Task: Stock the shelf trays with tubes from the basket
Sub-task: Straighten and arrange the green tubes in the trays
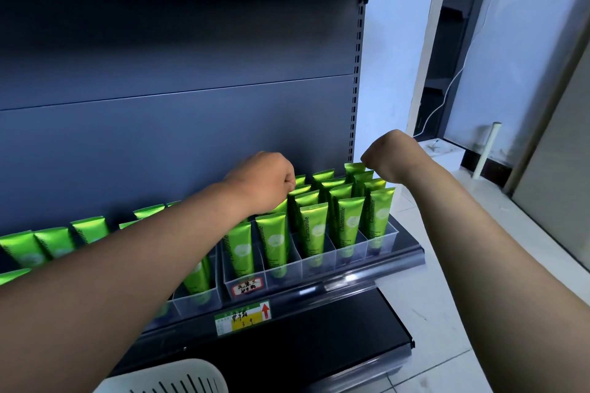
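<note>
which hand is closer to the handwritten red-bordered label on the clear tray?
Left. The left hand is above the label, over the tubes behind it; the right hand is farther off at the tray's back right corner.

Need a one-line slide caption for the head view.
Both hands, left hand and right hand, pinch green tubes upright in clear shelf trays.

Tubes [314,230] upright in trays [381,244] on the shelf [399,260] — basket [178,376] below, in front.
</note>
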A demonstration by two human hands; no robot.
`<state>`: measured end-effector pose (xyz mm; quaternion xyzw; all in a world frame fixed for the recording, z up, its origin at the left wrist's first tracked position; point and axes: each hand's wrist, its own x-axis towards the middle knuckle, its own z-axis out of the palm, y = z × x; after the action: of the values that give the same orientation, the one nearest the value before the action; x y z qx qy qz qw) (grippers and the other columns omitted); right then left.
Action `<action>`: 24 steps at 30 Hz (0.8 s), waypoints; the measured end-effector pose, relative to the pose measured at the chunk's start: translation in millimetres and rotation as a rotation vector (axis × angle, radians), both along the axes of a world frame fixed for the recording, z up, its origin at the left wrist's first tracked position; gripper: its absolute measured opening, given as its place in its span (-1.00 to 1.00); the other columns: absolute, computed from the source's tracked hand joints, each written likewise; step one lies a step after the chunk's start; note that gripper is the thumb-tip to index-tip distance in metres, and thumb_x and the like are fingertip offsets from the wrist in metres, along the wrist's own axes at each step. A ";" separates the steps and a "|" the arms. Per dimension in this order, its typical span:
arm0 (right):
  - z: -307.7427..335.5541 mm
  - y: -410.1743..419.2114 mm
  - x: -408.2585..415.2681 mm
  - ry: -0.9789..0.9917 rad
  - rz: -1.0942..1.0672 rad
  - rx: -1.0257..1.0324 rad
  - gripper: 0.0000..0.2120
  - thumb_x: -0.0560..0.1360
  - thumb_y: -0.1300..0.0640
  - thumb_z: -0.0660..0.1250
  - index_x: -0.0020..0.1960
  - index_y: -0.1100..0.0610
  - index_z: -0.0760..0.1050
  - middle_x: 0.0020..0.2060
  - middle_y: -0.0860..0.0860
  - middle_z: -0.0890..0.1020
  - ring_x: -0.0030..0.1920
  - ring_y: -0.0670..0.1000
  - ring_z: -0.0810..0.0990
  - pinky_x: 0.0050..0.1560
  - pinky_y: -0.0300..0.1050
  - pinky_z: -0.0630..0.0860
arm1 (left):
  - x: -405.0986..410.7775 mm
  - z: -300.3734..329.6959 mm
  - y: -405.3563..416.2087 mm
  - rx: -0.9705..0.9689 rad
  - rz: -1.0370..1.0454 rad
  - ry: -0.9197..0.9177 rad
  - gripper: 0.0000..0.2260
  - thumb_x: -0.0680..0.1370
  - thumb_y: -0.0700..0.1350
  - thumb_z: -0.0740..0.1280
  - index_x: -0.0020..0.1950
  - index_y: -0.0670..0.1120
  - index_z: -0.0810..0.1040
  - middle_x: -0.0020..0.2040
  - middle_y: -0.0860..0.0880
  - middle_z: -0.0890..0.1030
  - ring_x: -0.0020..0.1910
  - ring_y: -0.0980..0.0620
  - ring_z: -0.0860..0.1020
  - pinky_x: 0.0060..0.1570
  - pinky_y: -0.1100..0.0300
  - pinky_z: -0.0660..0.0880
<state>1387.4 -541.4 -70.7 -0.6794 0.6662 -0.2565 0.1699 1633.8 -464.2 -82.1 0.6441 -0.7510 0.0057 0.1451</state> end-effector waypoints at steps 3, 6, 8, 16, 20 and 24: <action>-2.1 -1.6 1.4 -0.007 0.013 0.016 -0.81 0.55 0.18 0.35 0.11 0.19 0.68 0.06 0.18 0.70 0.14 0.22 0.66 -0.03 -0.11 0.51 | 0.6 0.4 0.8 -0.014 -0.004 -0.013 -0.87 0.56 -0.05 0.37 -0.16 0.00 0.67 -0.19 0.10 0.68 -0.12 -0.02 0.63 -0.01 0.02 0.60; -4.1 -3.0 3.8 -0.014 0.034 0.009 -0.80 0.54 0.17 0.37 0.12 0.17 0.69 0.06 0.16 0.71 0.13 0.20 0.67 0.04 -0.07 0.57 | 1.7 0.4 0.8 -0.014 -0.005 -0.016 -0.87 0.55 -0.04 0.36 -0.15 0.00 0.67 -0.20 0.10 0.68 -0.12 -0.01 0.63 -0.02 0.03 0.61; -4.6 -2.1 7.2 -0.008 0.048 0.014 -0.79 0.53 0.16 0.38 0.12 0.16 0.70 0.05 0.16 0.71 0.12 0.20 0.67 0.05 -0.06 0.58 | 2.0 0.2 1.3 -0.021 -0.008 -0.009 -0.87 0.55 -0.04 0.35 -0.14 0.02 0.67 -0.19 0.12 0.67 -0.12 0.00 0.63 -0.01 0.03 0.61; -5.5 -0.7 10.4 0.071 0.122 0.023 -0.82 0.54 0.14 0.39 0.10 0.13 0.70 0.04 0.14 0.71 0.10 0.18 0.68 0.06 -0.06 0.58 | -21.5 5.7 17.3 -0.162 -0.176 0.109 -0.90 0.58 0.06 0.34 0.02 0.10 0.63 -0.06 0.10 0.54 -0.06 0.04 0.56 0.05 0.06 0.53; 5.6 7.5 13.1 0.130 0.249 -0.072 -0.87 0.50 0.15 0.41 -0.05 0.15 0.72 -0.09 0.12 0.74 -0.07 0.15 0.69 -0.05 -0.02 0.66 | -28.5 6.8 34.3 -0.071 -0.234 0.063 -0.77 0.58 0.20 0.32 -0.08 0.09 0.64 -0.10 0.10 0.49 -0.13 0.11 0.52 -0.04 0.06 0.52; 20.7 29.2 26.0 0.055 0.456 -0.039 -0.96 0.47 0.12 0.53 -0.13 -0.01 0.73 -0.21 -0.06 0.75 -0.19 -0.08 0.67 -0.16 -0.21 0.56 | -24.7 1.8 47.3 -0.044 -0.234 0.023 -0.77 0.53 0.24 0.37 -0.06 0.11 0.67 -0.07 0.10 0.50 -0.06 0.09 0.52 0.02 0.07 0.50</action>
<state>1413.3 -512.2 -50.0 -0.8222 0.4947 -0.2059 0.1920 1609.1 -417.0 -80.3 0.5488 -0.8190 -0.0022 0.1674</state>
